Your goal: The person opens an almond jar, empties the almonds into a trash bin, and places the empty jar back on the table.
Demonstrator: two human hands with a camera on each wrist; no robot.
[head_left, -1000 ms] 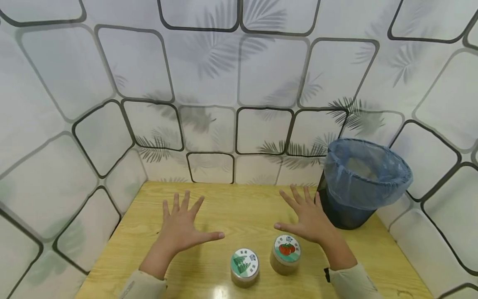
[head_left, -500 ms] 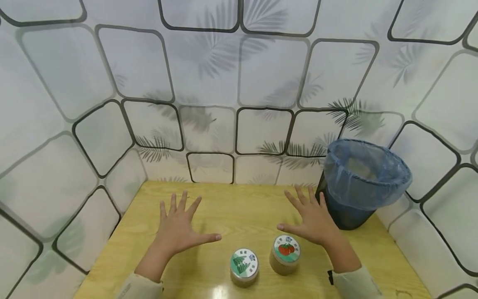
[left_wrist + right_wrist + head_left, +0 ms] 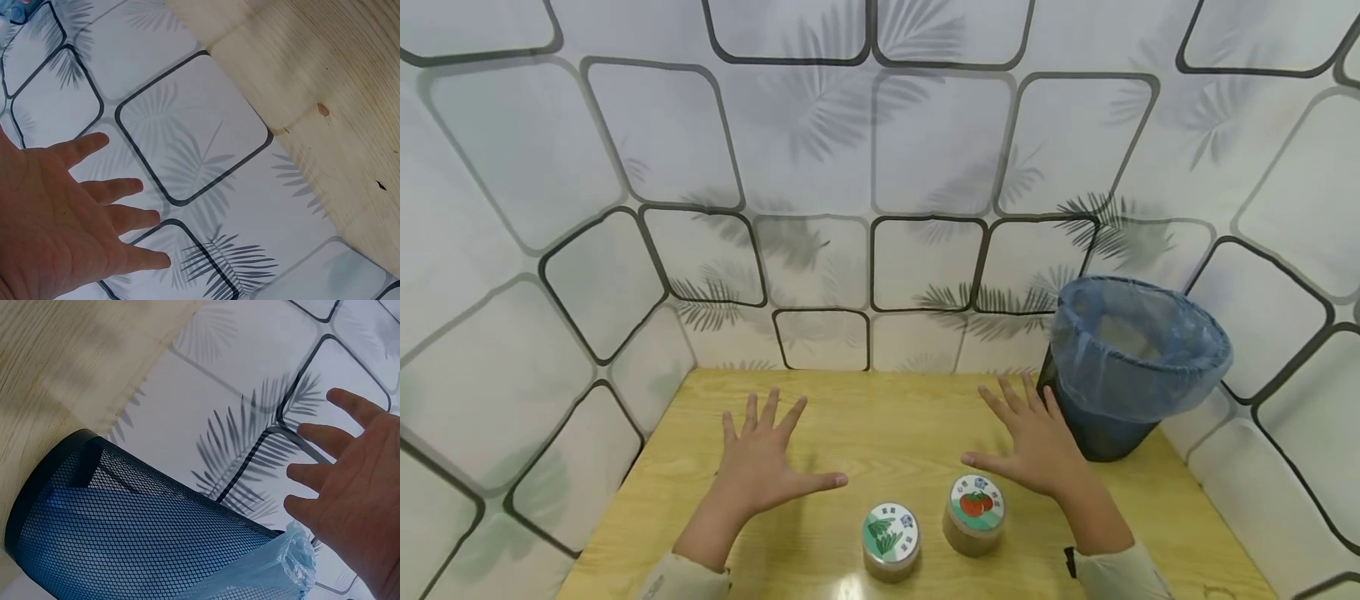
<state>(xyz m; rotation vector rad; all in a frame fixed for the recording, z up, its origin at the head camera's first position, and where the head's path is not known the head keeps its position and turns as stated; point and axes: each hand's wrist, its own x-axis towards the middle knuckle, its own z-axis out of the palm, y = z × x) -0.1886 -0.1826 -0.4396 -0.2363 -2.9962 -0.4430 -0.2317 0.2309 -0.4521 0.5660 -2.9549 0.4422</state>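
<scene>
Both hands are held out with fingers spread and nothing in them. My left hand [image 3: 762, 467] is over the left half of the wooden table, palm facing down and forward; the left wrist view shows its straight fingers [image 3: 134, 256]. My right hand [image 3: 1037, 446] is over the right half, close behind a round tub [image 3: 973, 515] with a tomato picture on its lid. Left of that tub stands a second round tub [image 3: 891, 542], its white and green lid printed with green pods. In the right wrist view the right hand [image 3: 356, 481] appears above a mesh bin [image 3: 137, 519].
The black mesh bin [image 3: 1093, 429] with a blue plastic liner [image 3: 1138, 392] stands at the table's back right. Patterned white walls [image 3: 820, 167] enclose the wooden table [image 3: 880, 417] at the back and both sides.
My right hand has shifted slightly to the right, and the left hand has moved very little. The head view has tilted a bit. Both tubs and the bin stay in place.
</scene>
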